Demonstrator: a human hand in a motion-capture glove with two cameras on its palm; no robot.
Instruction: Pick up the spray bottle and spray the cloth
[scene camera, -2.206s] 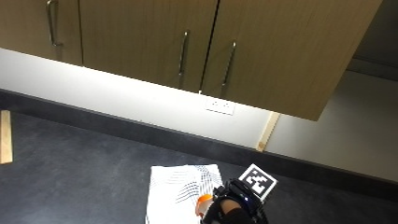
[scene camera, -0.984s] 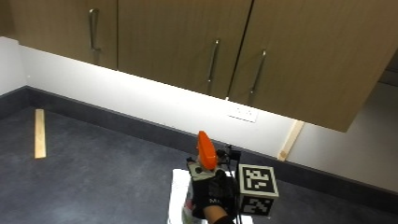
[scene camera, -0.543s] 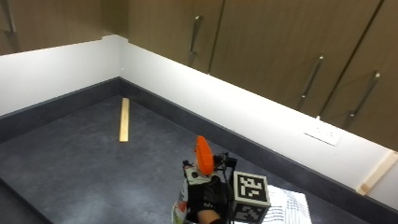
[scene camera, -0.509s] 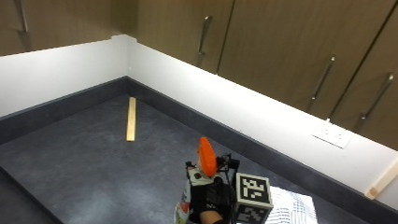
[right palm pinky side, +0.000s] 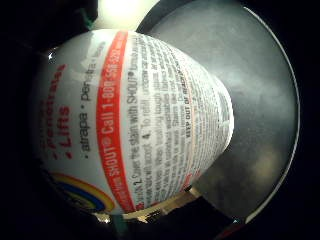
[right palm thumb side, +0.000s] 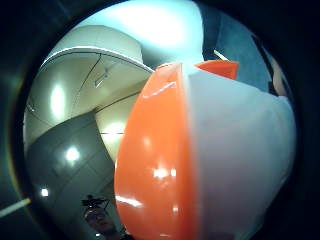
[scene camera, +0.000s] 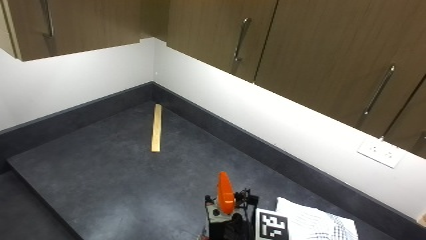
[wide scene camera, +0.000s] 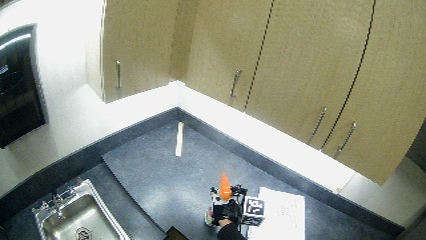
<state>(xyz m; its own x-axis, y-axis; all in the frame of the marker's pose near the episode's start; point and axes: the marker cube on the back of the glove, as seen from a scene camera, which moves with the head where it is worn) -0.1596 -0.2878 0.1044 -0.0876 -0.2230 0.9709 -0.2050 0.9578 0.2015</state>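
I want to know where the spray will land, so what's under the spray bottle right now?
Below the spray bottle, held by the gloved right hand, lies dark grey counter. The white cloth lies beside it, not beneath. The bottle's base and the spot directly under it are hidden by the hand.

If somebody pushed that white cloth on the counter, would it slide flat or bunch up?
Probably bunch up: the cloth lies thin and flat on the counter, so it looks floppy. It likely weighs little. The spray bottle in the gloved right hand isn't resting on it.
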